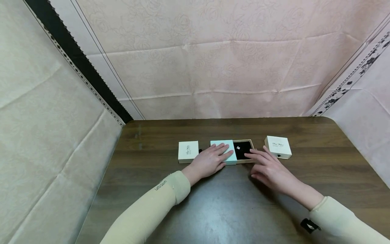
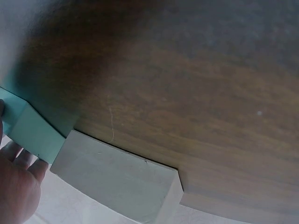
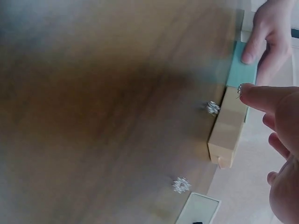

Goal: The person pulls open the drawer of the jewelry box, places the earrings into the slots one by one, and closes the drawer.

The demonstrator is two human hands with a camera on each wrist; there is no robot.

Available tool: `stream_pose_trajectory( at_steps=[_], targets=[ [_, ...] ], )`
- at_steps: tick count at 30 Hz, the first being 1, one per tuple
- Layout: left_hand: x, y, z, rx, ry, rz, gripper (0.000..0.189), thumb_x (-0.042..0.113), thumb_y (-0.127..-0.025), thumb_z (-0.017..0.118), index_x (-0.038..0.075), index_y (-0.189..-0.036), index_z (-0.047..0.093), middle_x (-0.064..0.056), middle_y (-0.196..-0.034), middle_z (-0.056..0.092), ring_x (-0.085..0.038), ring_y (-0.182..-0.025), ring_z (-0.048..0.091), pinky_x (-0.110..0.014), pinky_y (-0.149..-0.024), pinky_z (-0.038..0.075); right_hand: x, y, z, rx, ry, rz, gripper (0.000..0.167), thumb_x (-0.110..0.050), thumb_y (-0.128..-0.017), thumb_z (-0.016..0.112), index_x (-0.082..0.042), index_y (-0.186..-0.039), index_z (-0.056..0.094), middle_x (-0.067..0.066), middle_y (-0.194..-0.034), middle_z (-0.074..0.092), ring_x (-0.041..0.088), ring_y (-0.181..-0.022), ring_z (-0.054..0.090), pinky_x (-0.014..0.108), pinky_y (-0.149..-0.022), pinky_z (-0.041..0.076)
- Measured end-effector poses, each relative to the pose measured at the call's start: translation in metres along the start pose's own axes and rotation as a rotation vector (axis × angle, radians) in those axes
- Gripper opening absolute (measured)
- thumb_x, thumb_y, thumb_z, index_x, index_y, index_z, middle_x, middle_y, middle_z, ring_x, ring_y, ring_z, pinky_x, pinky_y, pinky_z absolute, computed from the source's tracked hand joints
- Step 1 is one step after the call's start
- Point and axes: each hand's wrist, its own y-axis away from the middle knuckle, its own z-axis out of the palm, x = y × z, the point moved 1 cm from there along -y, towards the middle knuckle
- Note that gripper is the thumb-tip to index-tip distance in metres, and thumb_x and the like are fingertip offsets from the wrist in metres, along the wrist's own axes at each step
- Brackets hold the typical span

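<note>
My left hand holds the teal sleeve of a drawer-style jewellery box, fingers across its top and thumb on its near side. The tray, pulled out to the right, has a black insert bearing a small silvery piece. Just right of the tray is my right hand; a tiny silvery ornament shows pinched at its thumb tip in the right wrist view. On the table, one silvery snowflake-like ornament lies beside the tray, and another lies farther right.
Left of the teal sleeve stands a white printed box, with a bit of black at its right side. A second white printed box stands to the right, a dark tab on its front. The brown wooden table ends at a pale cloth backdrop.
</note>
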Motion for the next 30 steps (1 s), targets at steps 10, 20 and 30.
stream_pose_trajectory(
  at_steps=[10, 20, 30],
  targets=[
    [-0.001, 0.0, 0.001, -0.01, 0.0, -0.002, 0.056, 0.038, -0.114, 0.052, 0.022, -0.167, 0.04, -0.006, -0.171, 0.039, -0.022, -0.159, 0.035, -0.04, -0.129, 0.031, 0.011, -0.017, -0.012, 0.036, -0.038, 0.054, 0.024, -0.003, -0.078, 0.091, -0.019, -0.085, 0.074, 0.019, -0.144, 0.064, 0.047, -0.138, 0.051, 0.05, -0.133, 0.009],
    [0.0, 0.001, 0.001, -0.007, 0.001, -0.006, 0.056, 0.038, -0.114, 0.052, 0.022, -0.167, 0.041, -0.006, -0.171, 0.039, -0.022, -0.158, 0.037, -0.04, -0.128, 0.032, 0.033, -0.032, -0.022, 0.03, -0.094, 0.178, 0.026, 0.003, -0.081, 0.089, -0.019, -0.084, 0.076, 0.02, -0.146, 0.062, 0.048, -0.142, 0.048, 0.058, -0.132, 0.014],
    [0.0, 0.001, -0.002, 0.018, -0.005, 0.008, 0.054, 0.036, -0.114, 0.053, 0.021, -0.165, 0.044, -0.007, -0.169, 0.043, -0.024, -0.157, 0.039, -0.041, -0.127, 0.034, 0.045, -0.049, -0.025, 0.016, -0.14, 0.217, 0.02, 0.001, -0.086, 0.086, -0.018, -0.087, 0.078, 0.022, -0.148, 0.06, 0.049, -0.145, 0.044, 0.071, -0.127, 0.015]
  ],
)
